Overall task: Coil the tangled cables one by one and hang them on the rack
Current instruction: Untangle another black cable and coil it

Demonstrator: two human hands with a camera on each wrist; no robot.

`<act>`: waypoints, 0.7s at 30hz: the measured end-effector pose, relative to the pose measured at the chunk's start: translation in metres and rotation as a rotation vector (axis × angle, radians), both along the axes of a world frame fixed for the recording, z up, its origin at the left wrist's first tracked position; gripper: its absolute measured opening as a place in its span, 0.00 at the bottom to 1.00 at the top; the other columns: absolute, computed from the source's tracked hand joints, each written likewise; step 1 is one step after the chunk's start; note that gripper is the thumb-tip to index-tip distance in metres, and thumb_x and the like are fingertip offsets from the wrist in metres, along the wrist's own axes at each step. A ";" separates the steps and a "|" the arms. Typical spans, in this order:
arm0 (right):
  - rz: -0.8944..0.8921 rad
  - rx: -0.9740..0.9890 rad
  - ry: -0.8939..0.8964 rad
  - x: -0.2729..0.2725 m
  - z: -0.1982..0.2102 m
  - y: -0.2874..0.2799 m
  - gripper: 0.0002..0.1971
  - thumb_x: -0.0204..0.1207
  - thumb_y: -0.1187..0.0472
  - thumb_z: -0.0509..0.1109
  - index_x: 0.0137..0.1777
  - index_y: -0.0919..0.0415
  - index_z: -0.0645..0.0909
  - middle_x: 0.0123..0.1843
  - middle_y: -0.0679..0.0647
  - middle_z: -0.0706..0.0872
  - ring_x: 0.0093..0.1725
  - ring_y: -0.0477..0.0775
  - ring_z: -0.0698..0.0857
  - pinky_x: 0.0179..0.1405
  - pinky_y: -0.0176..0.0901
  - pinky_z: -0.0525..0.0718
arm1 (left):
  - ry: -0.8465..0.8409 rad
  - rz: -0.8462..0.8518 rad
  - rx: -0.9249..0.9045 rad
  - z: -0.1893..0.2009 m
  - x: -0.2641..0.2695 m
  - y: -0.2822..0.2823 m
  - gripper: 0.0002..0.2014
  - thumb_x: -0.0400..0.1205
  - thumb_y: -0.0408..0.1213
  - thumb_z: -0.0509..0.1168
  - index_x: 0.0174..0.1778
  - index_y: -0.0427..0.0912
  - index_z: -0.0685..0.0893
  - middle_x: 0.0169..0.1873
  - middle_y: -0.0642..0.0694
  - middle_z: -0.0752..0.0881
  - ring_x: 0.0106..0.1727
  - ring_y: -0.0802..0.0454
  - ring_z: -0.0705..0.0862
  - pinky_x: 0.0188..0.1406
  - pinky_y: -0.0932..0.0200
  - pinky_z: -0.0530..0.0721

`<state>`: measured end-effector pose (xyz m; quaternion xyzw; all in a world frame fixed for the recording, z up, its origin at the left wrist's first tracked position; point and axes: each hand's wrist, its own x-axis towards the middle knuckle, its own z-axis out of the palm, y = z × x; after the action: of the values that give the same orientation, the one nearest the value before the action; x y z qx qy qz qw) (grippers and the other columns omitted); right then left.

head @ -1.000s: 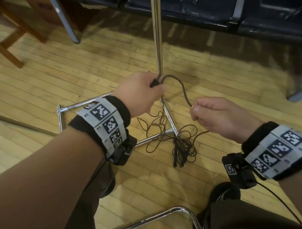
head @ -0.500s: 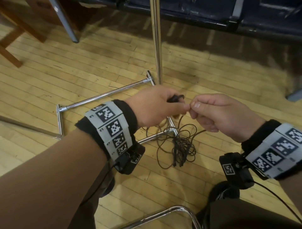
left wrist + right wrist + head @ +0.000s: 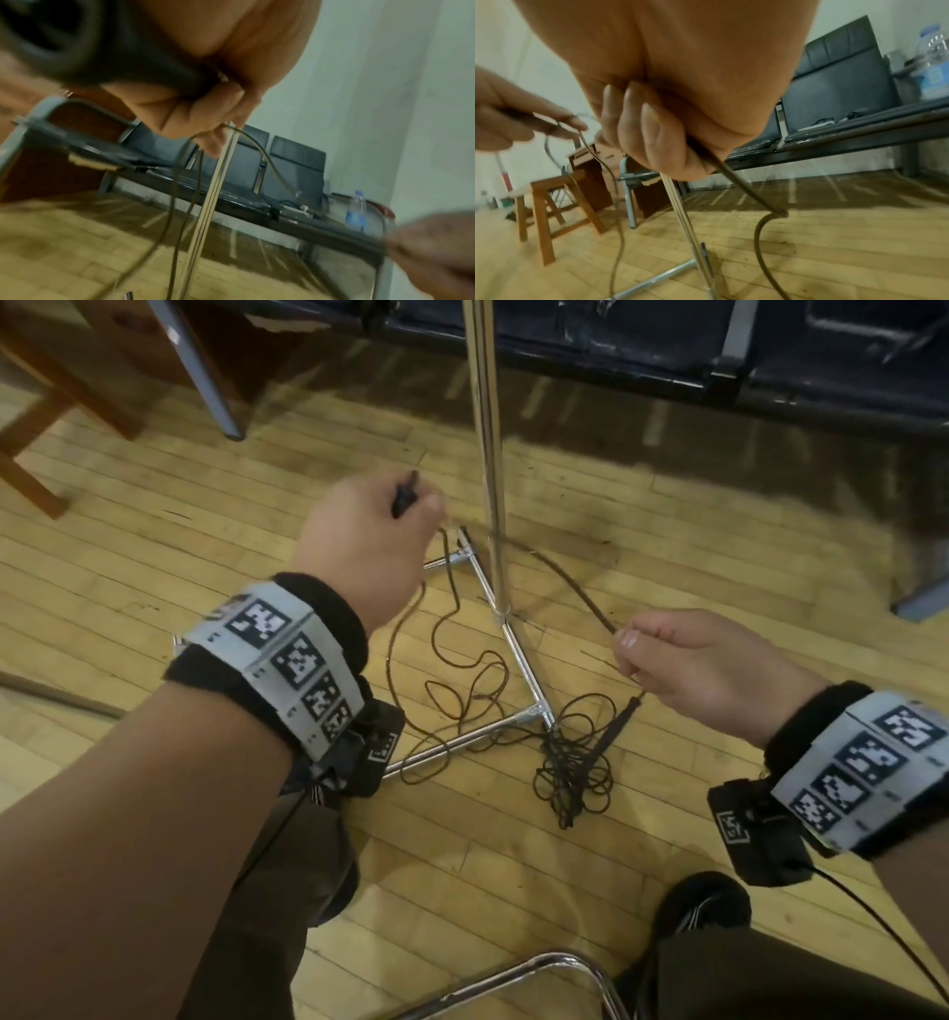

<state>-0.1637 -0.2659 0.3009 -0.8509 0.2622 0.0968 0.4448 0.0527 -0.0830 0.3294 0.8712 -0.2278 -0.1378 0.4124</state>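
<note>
A thin dark cable (image 3: 560, 577) runs taut between my hands, passing the chrome rack pole (image 3: 485, 428). My left hand (image 3: 416, 505) is raised left of the pole; its curled fingers (image 3: 205, 113) grip the cable's black plug end (image 3: 405, 490) and hanging loops (image 3: 180, 192). Lower right, my right hand (image 3: 624, 649) pinches the same cable, which leaves below the fingers (image 3: 641, 132) as a strand (image 3: 744, 188) dropping to the floor. The other tangled cables (image 3: 570, 762) lie in a heap by the corner of the rack's base (image 3: 518, 660).
Wooden floor all round. A dark bench (image 3: 667, 346) runs along the back, with a water bottle (image 3: 357, 209) on it. A wooden stool (image 3: 544, 203) and desk stand at left. A chrome chair frame (image 3: 539, 968) and my shoe (image 3: 703, 901) are near me.
My hands, which met in front of the pole half a second ago, have pulled apart: the left went up and left with the plug, and a length of cable now stretches between them.
</note>
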 end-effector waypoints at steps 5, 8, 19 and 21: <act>0.058 0.154 -0.100 0.006 0.008 0.014 0.17 0.90 0.52 0.60 0.44 0.56 0.84 0.28 0.48 0.72 0.27 0.49 0.69 0.27 0.47 0.68 | 0.172 -0.456 0.072 0.001 -0.034 -0.005 0.12 0.89 0.53 0.66 0.67 0.61 0.87 0.35 0.61 0.90 0.22 0.67 0.79 0.23 0.69 0.80; 0.012 0.330 -0.151 0.008 0.015 0.018 0.17 0.90 0.57 0.59 0.42 0.59 0.83 0.27 0.47 0.71 0.24 0.46 0.67 0.21 0.40 0.64 | 0.265 -0.711 0.160 0.001 -0.050 -0.009 0.09 0.89 0.51 0.66 0.57 0.56 0.90 0.33 0.58 0.89 0.23 0.63 0.79 0.23 0.64 0.80; 0.017 0.118 -0.122 0.005 0.014 0.011 0.15 0.91 0.55 0.56 0.47 0.59 0.81 0.27 0.52 0.78 0.29 0.56 0.75 0.43 0.67 0.81 | 0.325 -0.081 -0.276 0.007 -0.017 -0.006 0.09 0.88 0.48 0.70 0.44 0.50 0.87 0.27 0.59 0.82 0.23 0.61 0.74 0.23 0.64 0.74; 0.035 0.062 -0.070 0.004 0.013 0.010 0.16 0.91 0.52 0.56 0.48 0.56 0.81 0.29 0.52 0.81 0.31 0.53 0.78 0.57 0.70 0.84 | 0.327 -0.036 -0.306 0.005 -0.015 -0.007 0.10 0.88 0.49 0.70 0.43 0.50 0.87 0.27 0.57 0.79 0.23 0.59 0.72 0.22 0.61 0.73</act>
<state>-0.1598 -0.2560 0.3137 -0.8440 0.2285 0.0826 0.4782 0.0380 -0.0896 0.3347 0.7603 -0.1915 -0.2483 0.5688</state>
